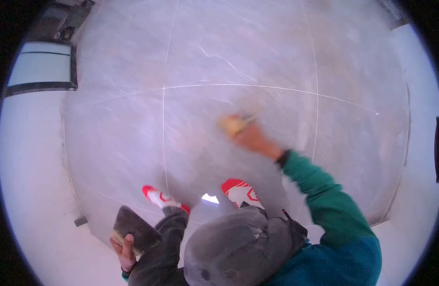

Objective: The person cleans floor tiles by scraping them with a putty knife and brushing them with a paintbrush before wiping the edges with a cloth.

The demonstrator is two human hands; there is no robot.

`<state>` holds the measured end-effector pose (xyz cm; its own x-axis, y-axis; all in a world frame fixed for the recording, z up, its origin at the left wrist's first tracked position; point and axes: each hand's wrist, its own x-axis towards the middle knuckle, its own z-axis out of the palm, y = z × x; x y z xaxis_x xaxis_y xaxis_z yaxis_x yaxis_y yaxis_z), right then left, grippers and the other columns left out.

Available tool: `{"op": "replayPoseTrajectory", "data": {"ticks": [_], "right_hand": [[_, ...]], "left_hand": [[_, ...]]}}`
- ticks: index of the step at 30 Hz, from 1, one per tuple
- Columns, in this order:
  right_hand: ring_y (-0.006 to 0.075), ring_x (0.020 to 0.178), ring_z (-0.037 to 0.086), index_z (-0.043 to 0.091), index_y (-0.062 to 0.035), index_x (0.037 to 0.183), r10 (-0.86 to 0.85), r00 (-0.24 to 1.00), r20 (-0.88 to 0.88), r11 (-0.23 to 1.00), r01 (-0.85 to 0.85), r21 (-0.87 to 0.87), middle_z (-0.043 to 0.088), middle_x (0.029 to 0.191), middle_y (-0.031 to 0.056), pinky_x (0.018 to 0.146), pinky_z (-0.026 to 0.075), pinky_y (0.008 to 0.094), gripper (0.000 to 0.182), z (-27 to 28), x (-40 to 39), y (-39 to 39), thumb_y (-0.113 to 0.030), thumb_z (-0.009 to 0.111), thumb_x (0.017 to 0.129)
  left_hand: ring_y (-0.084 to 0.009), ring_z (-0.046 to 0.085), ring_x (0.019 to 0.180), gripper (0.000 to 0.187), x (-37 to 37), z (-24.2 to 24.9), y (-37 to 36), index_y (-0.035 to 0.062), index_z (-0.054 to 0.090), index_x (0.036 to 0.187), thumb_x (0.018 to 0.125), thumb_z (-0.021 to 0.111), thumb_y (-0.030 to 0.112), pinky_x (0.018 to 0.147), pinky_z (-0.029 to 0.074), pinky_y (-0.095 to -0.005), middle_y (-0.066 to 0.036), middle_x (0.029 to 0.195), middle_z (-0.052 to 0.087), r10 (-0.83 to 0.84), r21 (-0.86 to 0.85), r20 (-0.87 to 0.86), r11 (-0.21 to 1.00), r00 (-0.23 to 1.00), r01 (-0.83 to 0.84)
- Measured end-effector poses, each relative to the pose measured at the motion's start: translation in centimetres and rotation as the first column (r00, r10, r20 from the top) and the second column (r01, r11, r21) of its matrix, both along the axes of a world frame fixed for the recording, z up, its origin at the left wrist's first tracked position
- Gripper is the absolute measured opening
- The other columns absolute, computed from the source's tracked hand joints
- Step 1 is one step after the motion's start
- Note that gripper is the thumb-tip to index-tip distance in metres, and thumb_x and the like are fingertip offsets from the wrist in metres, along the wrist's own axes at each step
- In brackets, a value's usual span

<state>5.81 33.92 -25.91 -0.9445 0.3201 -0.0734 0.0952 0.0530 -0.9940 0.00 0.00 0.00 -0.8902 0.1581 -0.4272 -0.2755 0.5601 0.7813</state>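
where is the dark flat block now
In the head view, the dark flat block is at the lower left, held in the left hand beside the dark trouser leg.

open floor (238, 47) spreads beyond the right hand (253, 137); two feet (241, 191) stand behind it.

The yellow thing (230, 125) I hold near the middle of the frame is blurred, with an orange-tan tint and a narrow paler streak at its right side; I can't make out its exact shape. At the lower left I hold a dark, flat slab (135, 229), roughly rectangular, slanted, its lower-left edge paler.
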Motion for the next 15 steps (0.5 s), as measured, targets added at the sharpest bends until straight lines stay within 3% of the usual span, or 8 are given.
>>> {"op": "replayPoseTrajectory", "data": {"ticks": [3,6,7,9,10,11,13,15], "right_hand": [[0.0313,0.070,0.057,0.058,-0.0066,0.089,0.027,0.999,-0.035,0.975,-0.019,0.223,0.058,0.075,0.0137,0.059,0.045,0.0412,0.020,0.4,-3.5,-8.3,-0.015,0.051,0.072],[0.0340,0.067,0.056,0.056,-0.0060,0.085,0.022,0.980,-0.199,0.931,0.053,0.362,0.057,0.070,0.0138,0.059,0.044,0.0435,0.018,-2.2,-6.1,-7.4,-0.016,0.050,0.071],[0.0328,0.066,0.056,0.056,-0.0064,0.084,-0.013,0.994,0.106,0.940,-0.024,0.340,0.058,0.073,0.0141,0.057,0.043,0.0443,0.019,-1.1,-5.1,-3.1,-0.020,0.050,0.073],[0.0292,0.066,0.057,0.057,-0.0077,0.087,-0.253,0.954,0.162,0.767,0.095,0.635,0.060,0.074,0.0098,0.058,0.044,0.0428,0.021,-4.4,-1.7,7.3,-0.024,0.051,0.075],[0.0278,0.067,0.057,0.056,-0.0078,0.088,-0.335,0.941,-0.057,0.520,0.235,0.821,0.060,0.074,0.0079,0.060,0.044,0.0426,0.025,-6.2,0.7,14.3,-0.029,0.055,0.074],[0.0273,0.068,0.058,0.056,-0.0077,0.091,-0.466,0.855,-0.228,0.510,0.470,0.721,0.061,0.075,0.0087,0.059,0.045,0.0411,0.031,-1.9,3.3,20.3,-0.034,0.057,0.074],[0.0297,0.071,0.057,0.055,-0.0086,0.099,-0.826,0.557,0.084,0.211,0.167,0.963,0.058,0.079,0.0102,0.058,0.046,0.0388,0.033,0.2,10.1,31.4,-0.030,0.058,0.074],[0.0307,0.068,0.056,0.054,-0.0030,0.086,-0.788,0.608,-0.099,-0.057,0.089,0.994,0.055,0.071,0.0128,0.057,0.045,0.0421,0.028,4.3,13.6,35.9,-0.027,0.058,0.073]], "left_hand": [[-0.0163,0.044,0.100,0.053,-1.8,2.0,3.2,-0.0002,0.034,0.117,0.077,0.064,0.019,0.088,0.033,-0.0302,-0.010,0.109,0.047,0.066,0.068,-0.015,0.996,0.998,-0.065],[-0.0136,0.046,0.087,0.044,-3.7,-0.5,4.7,-0.0006,0.037,0.111,0.079,0.061,0.018,0.079,0.036,-0.0277,-0.008,0.099,0.049,-0.278,-0.059,-0.060,0.960,0.959,0.275],[-0.0136,0.046,0.087,0.044,-4.1,-0.7,4.9,-0.0006,0.037,0.111,0.079,0.061,0.018,0.079,0.036,-0.0277,-0.008,0.099,0.049,-0.286,-0.046,-0.033,0.958,0.958,0.284],[-0.0125,0.047,0.082,0.040,-4.8,-0.5,6.0,-0.0020,0.040,0.106,0.079,0.061,0.019,0.075,0.038,-0.0264,-0.008,0.096,0.051,-0.321,0.035,0.011,0.947,0.947,0.320],[-0.0116,0.049,0.077,0.035,-5.7,0.0,7.1,-0.0036,0.045,0.099,0.077,0.062,0.018,0.070,0.040,-0.0259,-0.007,0.087,0.053,-0.333,0.055,0.085,0.942,0.939,0.330],[-0.0116,0.049,0.077,0.035,-5.9,0.0,7.5,-0.0036,0.045,0.099,0.077,0.062,0.018,0.070,0.040,-0.0259,-0.007,0.087,0.053,-0.347,0.065,0.080,0.937,0.934,0.343],[-0.0114,0.049,0.072,0.034,-7.0,-0.6,8.2,-0.0055,0.047,0.097,0.077,0.063,0.017,0.066,0.041,-0.0254,-0.006,0.081,0.055,-0.305,0.009,-0.009,0.952,0.952,0.305],[-0.0120,0.047,0.081,0.040,-8.8,-0.5,8.5,-0.0011,0.040,0.105,0.078,0.062,0.019,0.073,0.039,-0.0262,-0.006,0.091,0.051,-0.438,0.046,0.078,0.899,0.895,0.436]]}}
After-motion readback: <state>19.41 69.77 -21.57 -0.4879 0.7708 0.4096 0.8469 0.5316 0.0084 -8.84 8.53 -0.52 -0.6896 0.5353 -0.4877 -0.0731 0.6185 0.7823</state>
